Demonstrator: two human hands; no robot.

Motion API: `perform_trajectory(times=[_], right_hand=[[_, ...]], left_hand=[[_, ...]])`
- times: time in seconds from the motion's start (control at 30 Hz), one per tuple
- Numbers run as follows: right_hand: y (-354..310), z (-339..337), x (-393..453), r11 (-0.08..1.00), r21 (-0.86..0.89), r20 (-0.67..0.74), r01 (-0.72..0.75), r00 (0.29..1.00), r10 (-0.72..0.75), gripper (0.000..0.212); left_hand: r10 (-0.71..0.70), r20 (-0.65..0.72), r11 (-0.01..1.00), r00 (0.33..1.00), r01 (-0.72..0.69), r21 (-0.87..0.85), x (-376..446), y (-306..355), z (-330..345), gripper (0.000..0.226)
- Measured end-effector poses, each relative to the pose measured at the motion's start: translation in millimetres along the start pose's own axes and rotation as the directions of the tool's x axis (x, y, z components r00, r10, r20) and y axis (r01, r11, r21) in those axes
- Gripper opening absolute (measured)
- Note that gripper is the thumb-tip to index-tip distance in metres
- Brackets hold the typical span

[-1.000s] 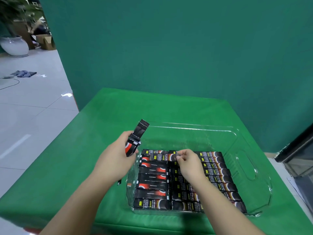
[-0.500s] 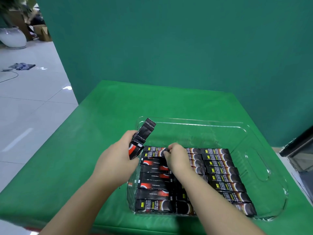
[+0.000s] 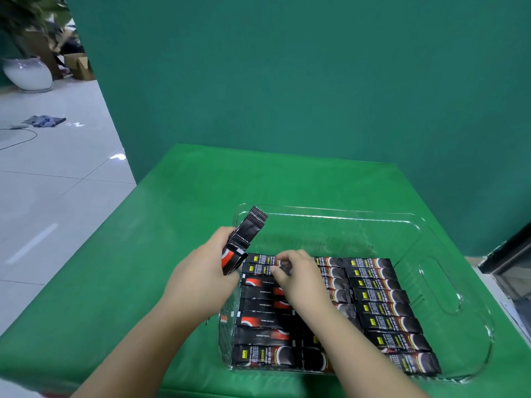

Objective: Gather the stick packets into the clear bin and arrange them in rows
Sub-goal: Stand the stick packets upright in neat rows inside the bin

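The right hand (image 3: 298, 275) reaches into the clear bin (image 3: 448, 285), fingertips pinching the end of a flat, glossy black stick packet (image 3: 258, 269) at the far end of the left row. Beside it, the left hand (image 3: 201, 272) is clenched around a small bundle of packets (image 3: 244, 241) (tilted, crimped ends pointing up and away) just outside the bin's left wall. Beneath and to the right of the right hand, packet rows (image 3: 382, 311) lie flat, side by side, in the thin, transparent, round-cornered plastic bin. The bin rests on a smooth green surface (image 3: 161, 225).
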State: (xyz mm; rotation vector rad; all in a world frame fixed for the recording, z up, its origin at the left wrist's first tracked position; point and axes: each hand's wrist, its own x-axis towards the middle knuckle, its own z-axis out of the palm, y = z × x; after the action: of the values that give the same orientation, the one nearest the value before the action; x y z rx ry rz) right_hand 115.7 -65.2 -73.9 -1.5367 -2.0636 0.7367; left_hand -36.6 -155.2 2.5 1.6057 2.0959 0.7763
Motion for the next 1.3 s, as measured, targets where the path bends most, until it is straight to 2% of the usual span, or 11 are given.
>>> perform_trajectory(times=[0.07,0.17,0.27,0.37,0.5,0.67,0.77,0.93,1.07,1.2,1.3], right_hand=[[-3,-8,-12,0.996,0.081,0.003,0.025,1.0,-0.025,0.024],[-12,-20,-33,0.975,0.214,-0.017,0.058,0.998,-0.056,0.021],[-23,-39,-51,0.915,0.396,-0.062,0.077,0.996,-0.057,0.027],[-32,-59,-68,0.856,0.5,-0.08,0.126,0.992,-0.1,0.038],[-30,-66,-83,0.826,0.533,-0.078,0.183,0.983,-0.168,0.035],[-11,-71,-96,0.824,0.542,-0.058,0.164,0.986,-0.158,0.03],[-1,-74,-100,0.853,0.481,-0.065,0.201,0.979,-0.194,0.029],[15,-73,-101,0.783,0.595,-0.078,0.182,0.982,-0.169,0.03],[26,-66,-102,0.712,0.678,-0.071,0.18,0.981,-0.18,0.033],[41,-58,-99,0.748,0.644,-0.026,0.162,0.981,-0.19,0.049],[50,-61,-92,0.836,0.517,0.005,0.184,0.976,-0.217,0.04]], left_hand=[[0.006,0.001,0.999,1.0,-0.006,0.039,1,0,-1,0.052],[0.034,-0.003,0.976,0.999,-0.032,0.217,1,4,-6,0.051],[0.116,-0.032,0.893,0.993,-0.09,0.44,-5,13,-7,0.043],[0.27,-0.06,0.78,0.961,-0.182,0.599,-19,17,-3,0.039],[0.466,-0.054,0.694,0.883,-0.327,0.641,-37,18,5,0.042],[0.542,-0.022,0.601,0.84,-0.369,0.709,-45,19,17,0.063],[0.569,-0.023,0.594,0.822,-0.392,0.702,-49,22,27,0.068],[0.608,-0.018,0.605,0.794,-0.449,0.658,-56,29,54,0.079],[0.505,-0.004,0.707,0.863,-0.411,0.576,-59,20,78,0.09],[0.46,0.017,0.752,0.888,-0.4,0.524,-64,20,91,0.08],[0.458,-0.034,0.774,0.888,-0.38,0.506,-58,20,94,0.077]])
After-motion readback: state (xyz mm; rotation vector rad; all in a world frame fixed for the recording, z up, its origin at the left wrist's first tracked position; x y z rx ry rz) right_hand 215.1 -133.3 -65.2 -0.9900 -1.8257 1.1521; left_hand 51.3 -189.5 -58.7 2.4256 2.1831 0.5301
